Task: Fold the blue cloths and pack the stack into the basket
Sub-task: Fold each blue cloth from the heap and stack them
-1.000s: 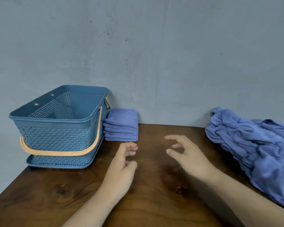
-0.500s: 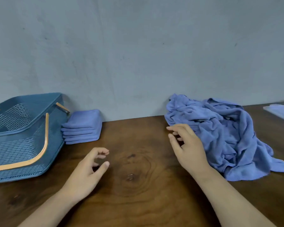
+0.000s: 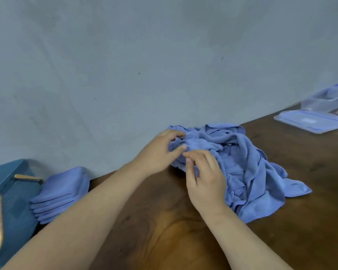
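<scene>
A crumpled pile of blue cloths (image 3: 248,166) lies on the wooden table (image 3: 183,230) against the wall. My left hand (image 3: 160,152) pinches a fold at the pile's left top edge. My right hand (image 3: 205,178) lies over the pile's near left side, fingers curled into the fabric. A stack of folded blue cloths (image 3: 61,193) sits at the left by the wall. Beside it stands the blue basket (image 3: 12,207) with its tan handle, cut off by the left edge.
At the far right on the table lie a clear plastic box lid (image 3: 310,121) and a clear box (image 3: 328,102) behind it. The grey wall runs right behind the pile and the stack.
The view has swung right. Both hands moved from hovering over the bare table to the crumpled pile and took hold of its left edge.
</scene>
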`<control>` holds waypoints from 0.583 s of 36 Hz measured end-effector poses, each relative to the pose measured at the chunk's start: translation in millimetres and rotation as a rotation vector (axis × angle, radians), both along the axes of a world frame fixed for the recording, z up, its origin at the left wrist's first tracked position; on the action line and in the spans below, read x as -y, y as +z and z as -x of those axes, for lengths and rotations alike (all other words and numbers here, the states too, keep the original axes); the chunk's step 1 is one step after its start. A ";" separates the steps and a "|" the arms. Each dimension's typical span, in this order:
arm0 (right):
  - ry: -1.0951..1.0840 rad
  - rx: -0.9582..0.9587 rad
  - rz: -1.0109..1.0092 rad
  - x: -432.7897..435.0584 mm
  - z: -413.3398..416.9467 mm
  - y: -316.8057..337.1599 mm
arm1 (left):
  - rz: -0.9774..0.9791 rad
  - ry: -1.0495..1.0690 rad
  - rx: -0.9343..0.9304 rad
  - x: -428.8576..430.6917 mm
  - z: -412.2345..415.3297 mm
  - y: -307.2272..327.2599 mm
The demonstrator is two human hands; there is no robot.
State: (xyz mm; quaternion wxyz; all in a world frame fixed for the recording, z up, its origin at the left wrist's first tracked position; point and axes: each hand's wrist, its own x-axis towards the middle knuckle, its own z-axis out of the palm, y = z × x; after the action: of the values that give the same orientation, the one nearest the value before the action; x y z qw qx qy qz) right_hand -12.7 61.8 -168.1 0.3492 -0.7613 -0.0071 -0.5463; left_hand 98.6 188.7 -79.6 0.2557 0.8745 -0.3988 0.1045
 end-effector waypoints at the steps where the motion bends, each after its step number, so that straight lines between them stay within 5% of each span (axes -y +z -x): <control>1: -0.009 0.004 -0.009 1.5 -0.4 0.3 | -0.088 -0.008 0.029 10.5 -7.4 2.8; 6: -0.021 0.041 -0.018 3.0 -2.3 -1.4 | -0.201 0.084 0.125 30.8 -27.3 1.1; 13: 0.020 0.064 -0.005 -2.5 -3.7 -2.4 | 0.338 0.263 0.050 -35.3 -18.8 22.9; 17: 0.041 0.047 0.055 -8.1 -1.2 -3.2 | 0.785 0.355 -0.142 -105.0 -17.4 24.4; 21: 0.108 -0.002 0.088 -11.8 -2.0 -6.6 | 0.940 0.462 -0.219 -157.6 11.7 5.1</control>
State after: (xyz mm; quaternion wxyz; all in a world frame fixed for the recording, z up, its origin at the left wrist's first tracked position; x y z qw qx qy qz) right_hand -10.7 73.7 -174.6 0.3444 -0.7749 -0.0718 -0.5252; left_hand 86.8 346.3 -74.5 0.6302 0.7365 -0.0772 0.2332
